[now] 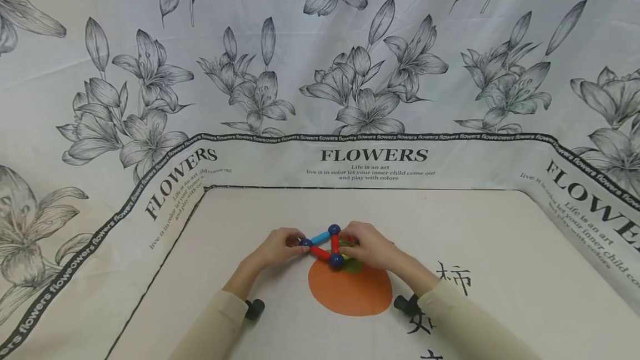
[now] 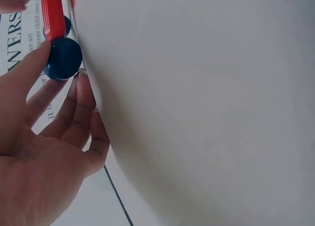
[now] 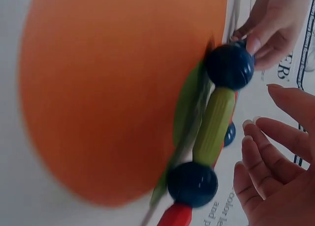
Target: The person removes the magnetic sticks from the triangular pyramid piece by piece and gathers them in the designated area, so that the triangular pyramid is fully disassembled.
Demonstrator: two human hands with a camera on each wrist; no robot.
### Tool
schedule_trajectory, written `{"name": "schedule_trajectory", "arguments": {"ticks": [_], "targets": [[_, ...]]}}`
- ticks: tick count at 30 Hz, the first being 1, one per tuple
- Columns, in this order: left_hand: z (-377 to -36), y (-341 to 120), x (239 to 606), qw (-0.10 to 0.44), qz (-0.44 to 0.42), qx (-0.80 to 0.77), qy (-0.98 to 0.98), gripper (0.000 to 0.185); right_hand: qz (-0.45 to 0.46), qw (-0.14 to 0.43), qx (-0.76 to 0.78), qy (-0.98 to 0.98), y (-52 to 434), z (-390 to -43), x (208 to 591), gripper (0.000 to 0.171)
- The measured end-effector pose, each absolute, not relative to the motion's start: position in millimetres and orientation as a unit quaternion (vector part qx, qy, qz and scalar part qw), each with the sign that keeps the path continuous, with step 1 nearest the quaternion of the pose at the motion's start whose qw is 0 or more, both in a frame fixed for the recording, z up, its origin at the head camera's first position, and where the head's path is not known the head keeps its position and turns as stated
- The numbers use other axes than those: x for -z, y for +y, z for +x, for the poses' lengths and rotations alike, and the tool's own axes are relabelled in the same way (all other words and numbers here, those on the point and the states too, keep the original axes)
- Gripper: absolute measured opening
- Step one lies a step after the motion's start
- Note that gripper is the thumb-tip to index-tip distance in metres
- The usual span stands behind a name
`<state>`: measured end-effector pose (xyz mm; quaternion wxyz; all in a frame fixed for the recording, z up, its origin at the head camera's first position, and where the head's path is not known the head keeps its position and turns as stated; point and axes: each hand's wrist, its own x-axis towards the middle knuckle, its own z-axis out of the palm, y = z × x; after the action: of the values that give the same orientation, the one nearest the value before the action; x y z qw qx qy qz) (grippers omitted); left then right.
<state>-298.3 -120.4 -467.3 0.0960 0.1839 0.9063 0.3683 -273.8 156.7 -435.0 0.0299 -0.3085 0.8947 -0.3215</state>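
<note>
A frame of dark blue balls joined by coloured rods is between both hands. In the head view, a light blue rod (image 1: 320, 238) and a red rod (image 1: 320, 253) run from the left ball to the top ball (image 1: 334, 230) and the near ball (image 1: 336, 261). My left hand (image 1: 280, 246) pinches the left ball (image 2: 64, 59) between thumb and fingers. On the other side, my right hand (image 1: 371, 244) overlaps the frame in the head view. The right wrist view shows its fingers (image 3: 263, 152) loosely bent and apart from a yellow-green rod (image 3: 215, 127) between two balls.
The pale cloth (image 1: 240, 315) bears a printed orange persimmon (image 1: 350, 293) with green leaves, below the frame. Black characters (image 1: 455, 278) are printed at the right. A floral curtain (image 1: 280, 99) rises behind. Dark wrist devices (image 1: 255, 309) sit by both sleeves.
</note>
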Motion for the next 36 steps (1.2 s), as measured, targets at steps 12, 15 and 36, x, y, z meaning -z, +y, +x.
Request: {"name": "schedule_trajectory", "arguments": {"ticks": [12,15,36], "targets": [[-300.4,-120.8,467.4,0.095,0.199,-0.375,0.900,0.024,-0.317,0.057,0.318,0.892,124.2,-281.3,447.9,0.023],[-300.1,-120.6,467.0,0.096,0.198,-0.373,0.901,0.024,-0.310,0.063,0.307,0.897,119.1,-283.1,450.4,0.019],[-301.3,-121.2,466.6,0.091,0.204,-0.364,0.904,0.020,-0.257,0.060,0.272,0.925,100.5,-283.4,451.0,0.012]]}}
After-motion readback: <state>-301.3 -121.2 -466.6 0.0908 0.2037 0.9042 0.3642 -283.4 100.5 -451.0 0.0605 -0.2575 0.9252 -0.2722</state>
